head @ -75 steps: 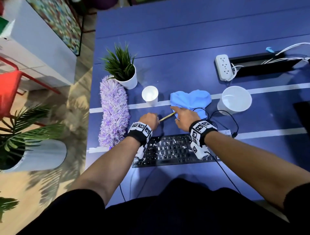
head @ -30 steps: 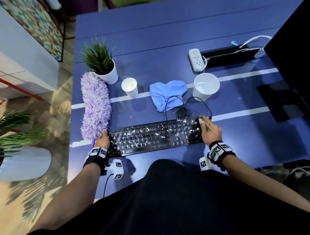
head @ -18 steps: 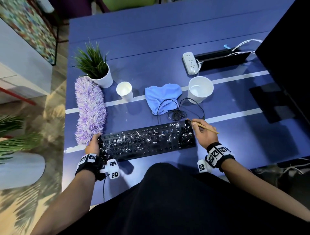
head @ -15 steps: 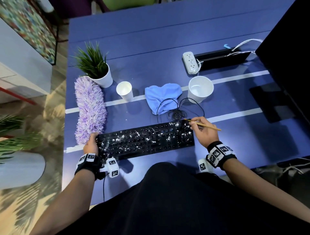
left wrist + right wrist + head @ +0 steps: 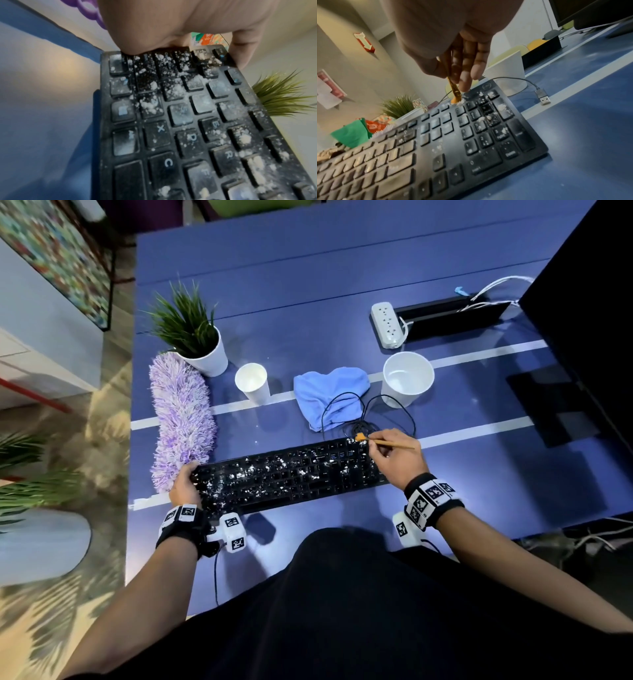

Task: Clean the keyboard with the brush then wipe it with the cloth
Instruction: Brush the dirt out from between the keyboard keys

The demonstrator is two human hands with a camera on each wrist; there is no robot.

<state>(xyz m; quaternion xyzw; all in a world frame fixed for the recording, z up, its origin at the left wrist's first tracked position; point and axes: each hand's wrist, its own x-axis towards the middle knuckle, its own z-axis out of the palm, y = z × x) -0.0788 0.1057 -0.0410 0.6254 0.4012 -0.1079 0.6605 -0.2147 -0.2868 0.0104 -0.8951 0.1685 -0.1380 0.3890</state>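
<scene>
A black keyboard dusted with white crumbs lies near the front edge of the blue table. My left hand grips its left end, thumb on the keys. A thin wooden-handled brush is pinched in my right hand. Its orange bristles touch the crumbs at the keyboard's far right corner. The blue cloth lies crumpled behind the keyboard, under a loop of the black cable.
A purple fluffy duster lies left of the keyboard, by a potted plant. A small paper cup and a larger white cup flank the cloth. A power strip and a dark monitor stand at the right.
Both hands moved from the cloth area to the keyboard's ends. The keyboard's left end was gripped and shifted slightly, and the brush tip has come down onto the far right corner keys.
</scene>
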